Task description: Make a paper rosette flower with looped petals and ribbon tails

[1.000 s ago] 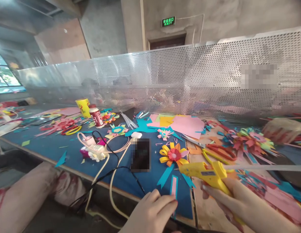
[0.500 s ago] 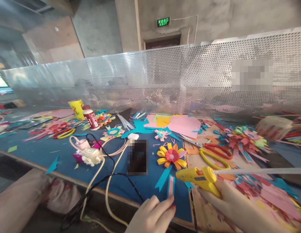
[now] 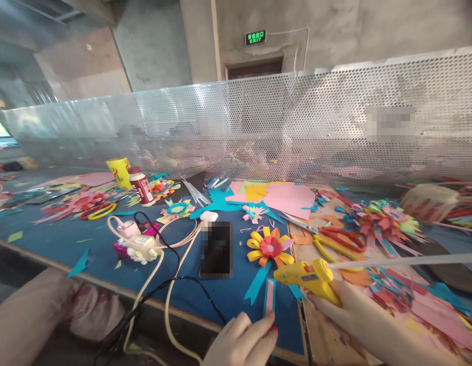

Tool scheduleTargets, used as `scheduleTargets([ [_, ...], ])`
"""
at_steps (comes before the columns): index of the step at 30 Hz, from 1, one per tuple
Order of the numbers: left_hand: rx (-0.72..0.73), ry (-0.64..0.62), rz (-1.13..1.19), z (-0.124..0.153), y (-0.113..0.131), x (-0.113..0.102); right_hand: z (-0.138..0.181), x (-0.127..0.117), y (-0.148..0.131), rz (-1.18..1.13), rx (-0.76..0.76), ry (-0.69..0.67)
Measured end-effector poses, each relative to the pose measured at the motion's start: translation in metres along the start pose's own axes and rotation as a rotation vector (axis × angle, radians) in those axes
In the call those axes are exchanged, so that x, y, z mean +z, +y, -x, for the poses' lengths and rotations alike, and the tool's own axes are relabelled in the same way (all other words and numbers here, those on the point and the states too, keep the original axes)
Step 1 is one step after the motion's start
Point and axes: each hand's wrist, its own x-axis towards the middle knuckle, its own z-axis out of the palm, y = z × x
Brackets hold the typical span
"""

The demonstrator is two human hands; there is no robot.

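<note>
My right hand grips a yellow hot glue gun with a long clear glue stick out its back. The nozzle points left at a pink paper strip on a teal backing, lying on the blue table top. My left hand rests at the table's near edge, fingers together, fingertips pressing the strip's near end. Just beyond lies a yellow and orange paper flower with a red middle and teal leaves.
A phone, cables and a charger lie left of the flower. Red and yellow scissors, coloured paper sheets, more paper flowers, a glue bottle and a yellow cup lie further back. A perforated metal screen closes the far side.
The glue gun has moved left and down, its nozzle now close to the pink strip. My left hand has stayed at the strip's near end. The view shifted slightly.
</note>
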Motion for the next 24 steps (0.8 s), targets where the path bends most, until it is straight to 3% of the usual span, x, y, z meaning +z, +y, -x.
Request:
scheduleTargets([
  [10,0.014,0.029,-0.042,0.002,0.000,0.004,0.000,0.006,-0.004,-0.011,0.029,0.010],
  [24,0.056,0.019,-0.085,0.006,-0.001,0.007,-0.002,-0.007,0.003,0.014,-0.169,0.025],
])
